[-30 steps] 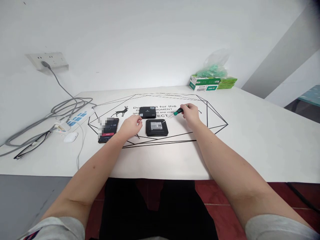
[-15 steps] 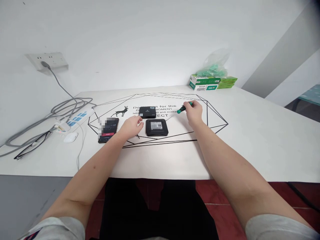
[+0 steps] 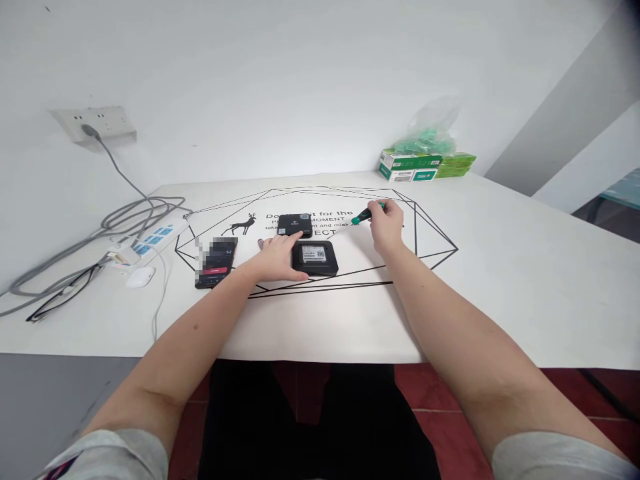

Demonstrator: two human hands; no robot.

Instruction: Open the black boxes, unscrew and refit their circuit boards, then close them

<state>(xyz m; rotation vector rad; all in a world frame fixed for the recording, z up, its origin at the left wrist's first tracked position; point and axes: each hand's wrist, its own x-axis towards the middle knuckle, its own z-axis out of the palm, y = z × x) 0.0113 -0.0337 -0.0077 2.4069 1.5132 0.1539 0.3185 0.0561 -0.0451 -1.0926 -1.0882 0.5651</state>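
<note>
A black square box with a white label [image 3: 316, 257] lies face-down on the white table [image 3: 500, 280]. My left hand [image 3: 280, 257] rests against its left edge, fingers spread and touching it. My right hand [image 3: 387, 223] is closed on a green-handled screwdriver [image 3: 364, 215], whose thin shaft points left and down toward the box; the tip is off the box. A second black box [image 3: 295, 225] lies just behind the first.
A phone [image 3: 217, 261] lies left of my left hand. Farther left are a power strip [image 3: 150, 239], a white mouse [image 3: 140, 276] and grey cables [image 3: 75, 257]. Green cartons and a plastic bag [image 3: 425, 157] stand at the back right. A wall socket [image 3: 95, 123] is at upper left.
My left hand opened and moved right onto the labelled box's edge. My right hand lifted the screwdriver tip off the box and drew it back to the right.
</note>
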